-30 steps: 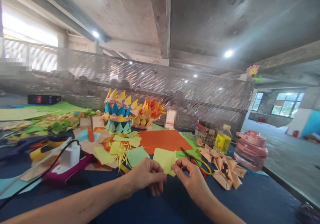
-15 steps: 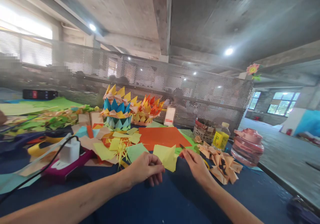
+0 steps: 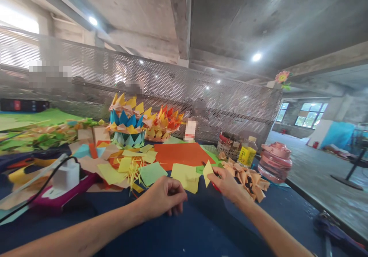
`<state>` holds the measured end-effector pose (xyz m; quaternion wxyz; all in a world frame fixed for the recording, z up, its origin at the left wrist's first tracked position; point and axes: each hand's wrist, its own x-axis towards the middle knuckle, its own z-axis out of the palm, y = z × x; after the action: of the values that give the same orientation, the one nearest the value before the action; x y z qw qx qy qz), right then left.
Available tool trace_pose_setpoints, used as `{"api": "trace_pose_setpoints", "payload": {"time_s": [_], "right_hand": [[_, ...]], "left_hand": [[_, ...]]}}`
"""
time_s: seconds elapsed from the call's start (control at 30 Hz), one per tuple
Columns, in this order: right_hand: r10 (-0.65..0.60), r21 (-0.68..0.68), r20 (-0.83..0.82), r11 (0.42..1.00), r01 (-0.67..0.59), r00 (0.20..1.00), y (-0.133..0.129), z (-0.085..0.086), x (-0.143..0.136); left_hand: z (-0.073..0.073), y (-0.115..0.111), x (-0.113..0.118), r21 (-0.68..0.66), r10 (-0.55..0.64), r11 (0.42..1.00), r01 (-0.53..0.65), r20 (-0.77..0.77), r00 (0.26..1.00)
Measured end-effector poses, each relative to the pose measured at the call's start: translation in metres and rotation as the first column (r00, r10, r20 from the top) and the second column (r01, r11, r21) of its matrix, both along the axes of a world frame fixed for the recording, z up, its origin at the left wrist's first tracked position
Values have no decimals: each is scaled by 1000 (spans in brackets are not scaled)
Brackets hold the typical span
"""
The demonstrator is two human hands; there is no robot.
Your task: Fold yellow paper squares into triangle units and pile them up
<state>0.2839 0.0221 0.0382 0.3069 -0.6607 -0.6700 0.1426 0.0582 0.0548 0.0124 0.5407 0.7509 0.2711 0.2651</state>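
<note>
Over a dark blue tabletop (image 3: 201, 230), we are pinching a small yellow paper (image 3: 207, 172) in our right hand (image 3: 225, 183), beside yellow sheets (image 3: 184, 175) that are lying unfolded; our left hand (image 3: 165, 197) is resting curled, any grip hidden. Pointed paper tiers (image 3: 127, 120) are already standing assembled before a perforated metal screen (image 3: 169, 92), beneath a concrete ceiling (image 3: 235, 15).

Two hands (image 3: 165, 196) (image 3: 225, 182), one yellow paper diamond (image 3: 207, 173), one pink jug (image 3: 275, 164), one yellow-labelled bottle (image 3: 247, 153).
</note>
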Motion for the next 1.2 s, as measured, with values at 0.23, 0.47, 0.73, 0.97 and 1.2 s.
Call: {"api": "trace_pose_setpoints", "payload": {"time_s": [0.23,0.47,0.73,0.97,1.2], "right_hand": [[-69,-119,242,988,101,968,11,-1,40],[-100,-70,320,989,129,942,9,-3,33],[-169,48,390,985,163,905,7,-8,23],[-97,198,475,980,1,874,4,-4,-13],[45,73,564,992,-104,825,54,9,-43]], "left_hand": [[0,4,-3,17,20,1000,-19,-17,1000],[4,2,-3,29,24,999,-22,-43,999],[5,0,-4,60,45,997,-42,-45,998],[7,0,-4,127,76,990,-66,-79,994],[7,10,-10,259,119,962,-83,-126,985]]}}
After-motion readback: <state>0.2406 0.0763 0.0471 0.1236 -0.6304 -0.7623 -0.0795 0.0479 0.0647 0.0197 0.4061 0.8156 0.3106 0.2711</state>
